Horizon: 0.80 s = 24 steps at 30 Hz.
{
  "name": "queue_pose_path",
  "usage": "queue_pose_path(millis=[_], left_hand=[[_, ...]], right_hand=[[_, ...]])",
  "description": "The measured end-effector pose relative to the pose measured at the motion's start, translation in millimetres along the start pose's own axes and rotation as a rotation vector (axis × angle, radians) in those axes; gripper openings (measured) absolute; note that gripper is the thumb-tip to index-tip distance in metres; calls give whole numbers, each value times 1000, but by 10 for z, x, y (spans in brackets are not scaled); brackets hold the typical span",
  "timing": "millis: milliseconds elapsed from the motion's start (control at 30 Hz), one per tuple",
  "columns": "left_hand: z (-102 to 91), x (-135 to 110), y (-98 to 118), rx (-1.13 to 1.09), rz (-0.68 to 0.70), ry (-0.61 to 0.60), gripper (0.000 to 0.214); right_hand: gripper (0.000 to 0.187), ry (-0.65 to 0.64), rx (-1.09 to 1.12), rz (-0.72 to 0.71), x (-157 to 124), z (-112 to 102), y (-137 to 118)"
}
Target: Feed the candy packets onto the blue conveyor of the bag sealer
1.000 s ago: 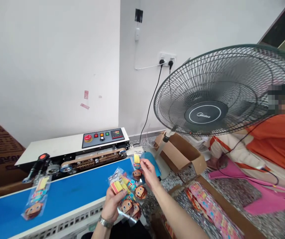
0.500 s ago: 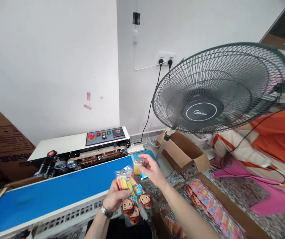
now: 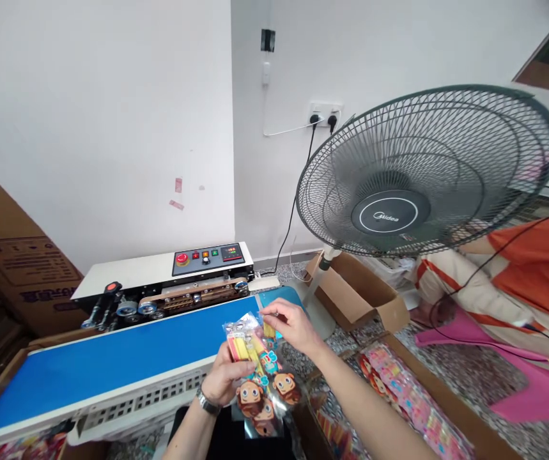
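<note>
Low in the middle, my left hand (image 3: 226, 378) is closed around several clear plastic packets (image 3: 254, 363) printed with brown cartoon monkey faces. Yellow and pink sticks show through the film. Beside it, my right hand (image 3: 292, 324) pinches the top edge of one packet (image 3: 269, 331), which has yellow contents and overlaps the others. Both hands are above my lap, by the near right end of a blue conveyor belt (image 3: 144, 351). My fingers hide parts of the packets.
Behind the belt stands a sealing machine with a control panel (image 3: 208, 257). A large fan (image 3: 389, 211) rises at right, before a seated person in orange (image 3: 533, 268). An open carton (image 3: 351, 294) and a box of pink packets (image 3: 408, 396) lie on the floor.
The view has turned slightly left. My right hand has drawn in closer to the left, and its packet now overlaps the bunch more. The left hand keeps its grip.
</note>
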<state>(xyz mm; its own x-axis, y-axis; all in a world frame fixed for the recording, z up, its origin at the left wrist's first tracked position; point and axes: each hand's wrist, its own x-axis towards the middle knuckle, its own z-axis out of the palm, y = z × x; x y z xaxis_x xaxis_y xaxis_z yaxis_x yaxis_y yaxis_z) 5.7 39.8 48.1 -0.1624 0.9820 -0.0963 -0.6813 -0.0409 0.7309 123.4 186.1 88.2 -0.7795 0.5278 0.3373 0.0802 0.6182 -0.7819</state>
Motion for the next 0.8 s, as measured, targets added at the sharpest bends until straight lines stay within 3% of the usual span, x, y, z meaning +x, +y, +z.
queue_pose_path(millis=[167, 267, 367, 533, 667, 800], left_hand=[[-45, 17, -47, -26, 21, -6, 45], [-65, 18, -66, -76, 23, 17, 45], [-88, 34, -83, -124, 50, 76, 46], [-165, 99, -137, -157, 51, 142, 45], [-322, 140, -196, -151, 57, 312, 40], [-515, 156, -222, -147, 59, 440, 37]], right_hand=[[17, 29, 62, 60, 6, 5, -18], [21, 92, 280, 133, -11, 46, 21], [39, 147, 596, 245, -82, 169, 95], [28, 48, 762, 329, -188, 488, 250], [29, 183, 707, 383, -57, 635, 551], [29, 357, 324, 518, 222, 632, 981]])
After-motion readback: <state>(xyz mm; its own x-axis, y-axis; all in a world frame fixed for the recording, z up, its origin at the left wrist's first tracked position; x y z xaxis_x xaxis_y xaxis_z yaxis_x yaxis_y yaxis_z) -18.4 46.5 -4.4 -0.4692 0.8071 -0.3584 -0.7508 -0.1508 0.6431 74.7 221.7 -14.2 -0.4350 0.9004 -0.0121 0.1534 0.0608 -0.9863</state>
